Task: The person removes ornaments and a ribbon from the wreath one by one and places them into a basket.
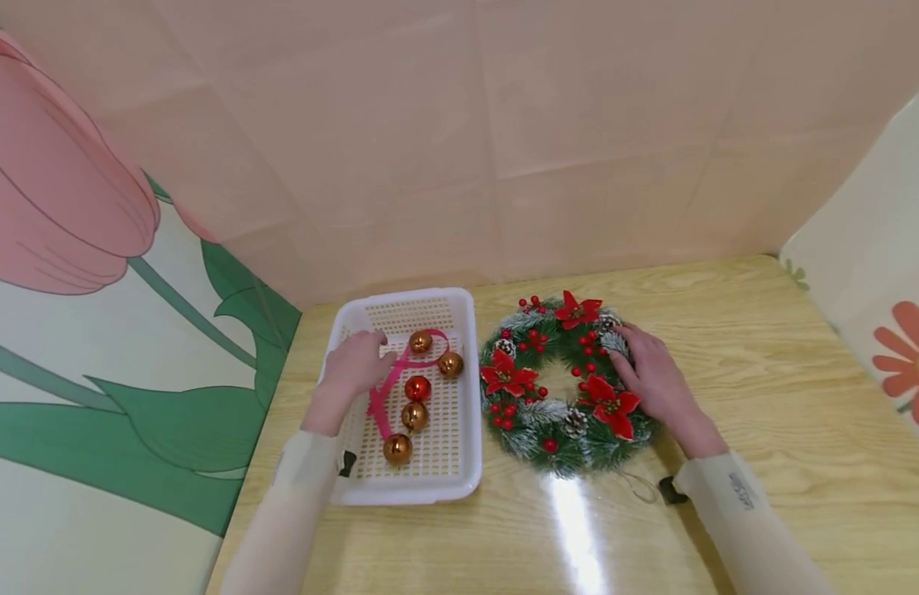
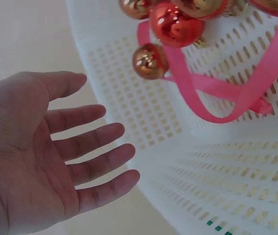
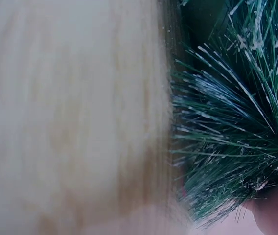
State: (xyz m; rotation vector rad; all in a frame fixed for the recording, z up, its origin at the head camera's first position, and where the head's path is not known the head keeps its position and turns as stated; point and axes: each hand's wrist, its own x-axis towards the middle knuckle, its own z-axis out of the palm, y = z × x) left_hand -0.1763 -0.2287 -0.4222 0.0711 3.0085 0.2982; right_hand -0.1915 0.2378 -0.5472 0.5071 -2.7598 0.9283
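A green Christmas wreath (image 1: 530, 413) with frosted tips, red poinsettias, berries and pinecones lies flat on the table. My right hand (image 1: 656, 376) grips its right side, the thumb over the ring; frosted needles (image 3: 227, 117) fill one side of the right wrist view and partly cover the fingers. Over the left side of a white plastic basket (image 1: 470, 413) hovers my left hand (image 2: 56, 147), fingers spread and holding nothing. Inside the basket are a red bauble (image 1: 418, 387), several copper-coloured baubles (image 1: 397, 449) and a looped pink ribbon (image 1: 378, 403).
The basket stands on a wooden table (image 1: 764, 372), just left of the wreath. A thin cord loop (image 1: 638, 487) lies by the wreath's lower right edge. Behind the table rises a pinkish covering (image 1: 504, 149), with a tulip-printed panel (image 1: 58, 165) on the left.
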